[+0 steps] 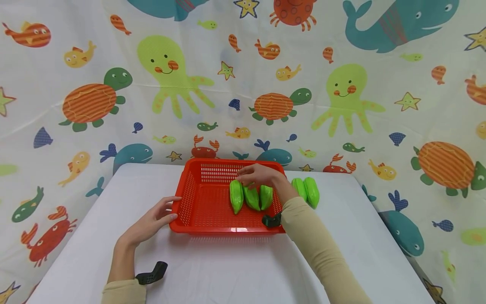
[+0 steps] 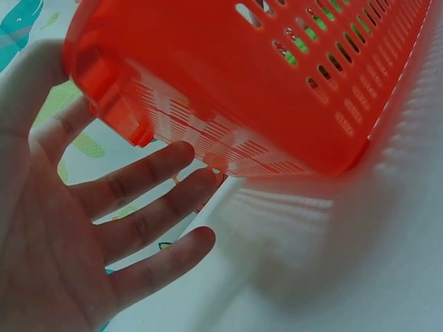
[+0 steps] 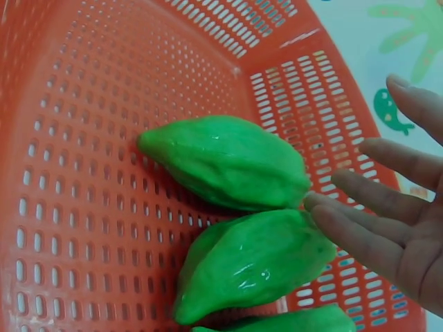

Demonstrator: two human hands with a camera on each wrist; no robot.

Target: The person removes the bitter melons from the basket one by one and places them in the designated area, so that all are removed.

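Observation:
A red plastic basket (image 1: 224, 230) with slotted walls stands on the white table. Inside it lie three glossy green ridged fruits that look like star fruit: a left one (image 1: 236, 196), a middle one (image 1: 251, 198) and a right one (image 1: 265, 197). My left hand (image 1: 153, 217) rests against the basket's left side, its fingers mostly extended in the left wrist view. Over the fruits hovers my right hand (image 1: 258, 174), fingers spread and holding nothing. In the right wrist view its fingertips are close to the ends of two fruits; whether they touch cannot be told.
Two more green fruits (image 1: 312, 192) lie on the table (image 1: 235, 270) just right of the basket, partly behind my right forearm. A white curtain (image 1: 235, 139) printed with sea animals hangs behind the table. Dark wrist-worn devices (image 1: 152, 273) sit by both sleeves.

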